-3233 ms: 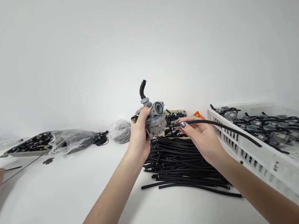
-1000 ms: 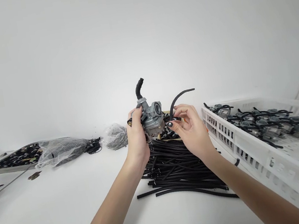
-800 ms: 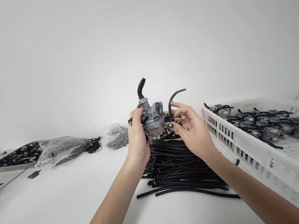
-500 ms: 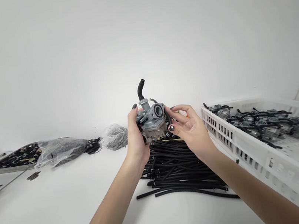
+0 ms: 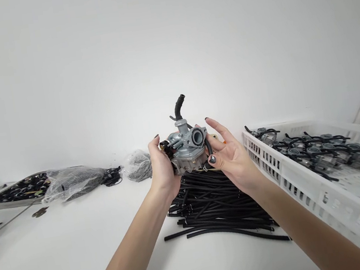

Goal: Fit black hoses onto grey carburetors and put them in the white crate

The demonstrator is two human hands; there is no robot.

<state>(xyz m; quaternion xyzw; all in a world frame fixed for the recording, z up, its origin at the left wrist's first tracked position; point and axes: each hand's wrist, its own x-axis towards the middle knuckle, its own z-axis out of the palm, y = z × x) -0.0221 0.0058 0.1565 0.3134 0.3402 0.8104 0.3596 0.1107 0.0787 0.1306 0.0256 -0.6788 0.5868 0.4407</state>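
Observation:
A grey metal carburetor (image 5: 187,152) with a bent black rubber elbow (image 5: 178,106) on top is held up between both hands above the table. My left hand (image 5: 161,169) grips its left side, fingers curled round the body. My right hand (image 5: 228,155) cups its right side, thumb pressed on a black hose (image 5: 208,145) that loops close against the carburetor, the other fingers stretched upward. A heap of black rubber hoses (image 5: 215,202) lies on the white table just below.
A white slotted crate (image 5: 313,187) at the right holds several carburetors (image 5: 317,148) with hoses fitted. At the left stand a metal tray of small black parts (image 5: 15,190), clear plastic bags (image 5: 72,180) and a bag of small grey parts (image 5: 139,164).
The free hose that stuck up from my right hand has been bent down and now wraps against the carburetor. The carburetor has turned and shifted slightly right. Another person's hands at the left edge are gone.

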